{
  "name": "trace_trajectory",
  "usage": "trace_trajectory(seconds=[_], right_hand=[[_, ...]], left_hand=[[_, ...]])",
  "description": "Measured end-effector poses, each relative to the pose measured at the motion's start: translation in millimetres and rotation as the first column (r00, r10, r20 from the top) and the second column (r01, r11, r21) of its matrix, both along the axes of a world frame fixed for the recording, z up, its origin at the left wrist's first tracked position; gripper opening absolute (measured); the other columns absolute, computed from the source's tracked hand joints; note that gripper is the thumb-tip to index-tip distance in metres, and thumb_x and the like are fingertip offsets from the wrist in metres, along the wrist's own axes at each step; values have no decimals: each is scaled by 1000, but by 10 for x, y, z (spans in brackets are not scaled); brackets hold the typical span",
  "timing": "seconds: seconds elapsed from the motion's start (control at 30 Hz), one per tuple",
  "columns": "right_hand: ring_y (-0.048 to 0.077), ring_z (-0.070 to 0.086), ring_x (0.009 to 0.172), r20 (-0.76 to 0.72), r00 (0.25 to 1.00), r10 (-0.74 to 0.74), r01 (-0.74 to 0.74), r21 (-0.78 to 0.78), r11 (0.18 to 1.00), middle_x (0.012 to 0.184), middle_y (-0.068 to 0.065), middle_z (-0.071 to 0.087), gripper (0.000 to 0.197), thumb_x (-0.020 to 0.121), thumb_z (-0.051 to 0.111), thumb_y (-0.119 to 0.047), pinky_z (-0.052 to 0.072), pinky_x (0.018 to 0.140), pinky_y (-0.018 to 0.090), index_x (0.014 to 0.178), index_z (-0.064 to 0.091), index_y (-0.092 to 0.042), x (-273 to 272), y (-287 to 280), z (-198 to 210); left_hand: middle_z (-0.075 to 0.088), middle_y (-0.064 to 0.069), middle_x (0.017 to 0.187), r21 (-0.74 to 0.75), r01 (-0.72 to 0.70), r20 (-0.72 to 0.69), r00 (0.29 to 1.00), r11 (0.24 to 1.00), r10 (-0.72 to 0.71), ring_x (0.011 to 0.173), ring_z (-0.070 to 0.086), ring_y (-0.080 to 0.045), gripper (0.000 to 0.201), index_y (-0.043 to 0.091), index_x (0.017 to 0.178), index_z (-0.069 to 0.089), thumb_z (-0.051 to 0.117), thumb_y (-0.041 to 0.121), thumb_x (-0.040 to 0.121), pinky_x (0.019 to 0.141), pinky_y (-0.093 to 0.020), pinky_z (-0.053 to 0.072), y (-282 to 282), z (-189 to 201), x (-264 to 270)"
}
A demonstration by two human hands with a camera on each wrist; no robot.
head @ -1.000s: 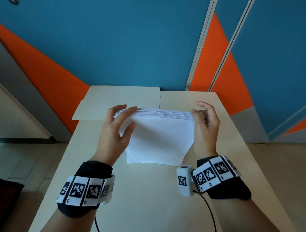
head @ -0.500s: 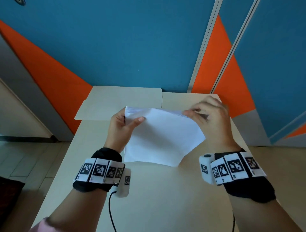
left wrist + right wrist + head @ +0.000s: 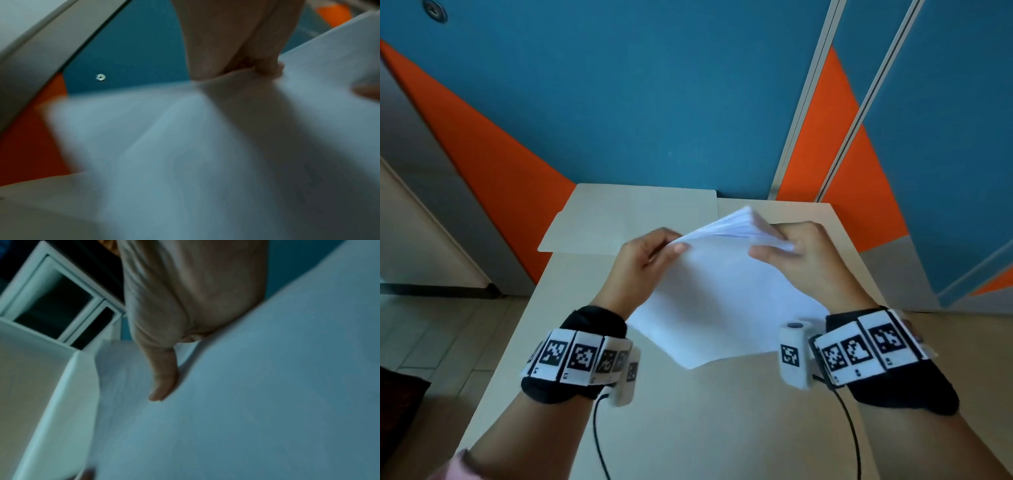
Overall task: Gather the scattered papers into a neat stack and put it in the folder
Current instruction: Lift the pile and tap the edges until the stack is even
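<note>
A thick stack of white papers (image 3: pixel 722 294) is held above the beige table, turned so one corner points toward me and another away. My left hand (image 3: pixel 654 253) pinches its upper left edge, thumb on the top sheet. My right hand (image 3: pixel 794 253) grips the far right corner, thumb across the top sheet. The left wrist view shows the papers (image 3: pixel 205 154) blurred, with fingers (image 3: pixel 265 65) curled on their edge. In the right wrist view the thumb (image 3: pixel 164 381) lies flat on the papers (image 3: pixel 267 402). A beige folder (image 3: pixel 619 219) lies shut at the table's far left.
The narrow table (image 3: pixel 688 428) ends at a blue and orange wall (image 3: pixel 654 102). Tiled floor (image 3: pixel 448 335) shows to the left below the table edge. Cables hang from both wrist bands over the near tabletop.
The stack was standing on its long edge with both hands flat at its ends. It has since been lifted and turned clockwise to a diamond, with both hands now pinching its upper edges.
</note>
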State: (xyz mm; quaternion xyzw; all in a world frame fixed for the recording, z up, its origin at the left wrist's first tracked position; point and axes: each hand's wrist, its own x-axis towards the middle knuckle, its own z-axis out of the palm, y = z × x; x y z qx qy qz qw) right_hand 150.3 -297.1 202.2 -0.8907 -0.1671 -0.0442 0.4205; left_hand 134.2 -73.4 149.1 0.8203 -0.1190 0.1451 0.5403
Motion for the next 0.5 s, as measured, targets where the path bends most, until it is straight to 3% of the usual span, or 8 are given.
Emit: trace_trajectory(seconds=[0.07,0.13,0.2,0.27,0.3,0.37,0.43,0.5], right_hand=[[20,64,85,-47,999,-10,15,108,994,93,24,72,7,80,68,-4,43,71,22,85,72,-1,-34,-139,-20],[14,64,89,-109,994,-27,47,187,981,99,17,72,14,80,68,-2,45,77,14,89,70,-12,-61,-265,-92],[18,64,102,-161,986,-51,94,271,958,103,12,72,21,80,67,0,47,97,30,100,69,-5,-56,-361,-215],[22,62,109,-186,979,-82,143,342,929,96,-4,73,27,79,67,1,43,105,44,105,67,-1,-59,-409,-331],[23,63,108,-205,975,-87,162,380,911,92,-10,74,26,79,67,1,43,105,46,105,67,-2,-62,-426,-390],[26,65,106,-275,957,-89,210,451,867,95,-5,75,23,80,67,-2,45,102,47,104,69,-4,-82,-431,-492],[26,68,98,-347,935,-78,262,524,811,88,-2,76,18,77,72,-13,51,95,43,95,71,-8,-99,-434,-579],[20,72,87,-375,927,-26,260,590,765,82,-2,77,41,54,84,-39,58,77,32,84,74,-13,-113,-445,-665]], left_hand=[[56,17,67,111,-24,-64,997,994,31,60,47,-1,29,26,70,56,45,50,81,56,-13,34,217,-232,-47],[57,17,68,143,-23,-143,989,989,44,62,48,0,27,26,71,59,46,47,82,58,-13,34,414,-436,-96],[61,17,67,70,-30,-213,976,997,44,64,51,2,22,33,69,63,53,32,89,62,-11,37,564,-564,-146],[66,14,66,-175,-84,-292,956,981,30,67,57,0,23,29,67,69,60,25,88,69,-12,44,640,-632,-182],[69,12,69,-329,-103,-321,947,939,-9,69,61,-2,16,27,68,72,67,35,81,71,-15,49,647,-633,-205],[74,9,81,-560,-114,-354,929,820,-112,77,68,-4,42,24,81,74,79,56,54,73,-17,55,620,-656,-234],[76,5,93,-642,-122,-401,894,757,-197,85,71,-8,66,22,95,72,84,57,40,73,-20,57,534,-667,-251],[77,1,94,-621,-103,-465,847,777,-259,85,72,-13,72,19,96,72,87,54,35,70,-24,58,442,-661,-254]])
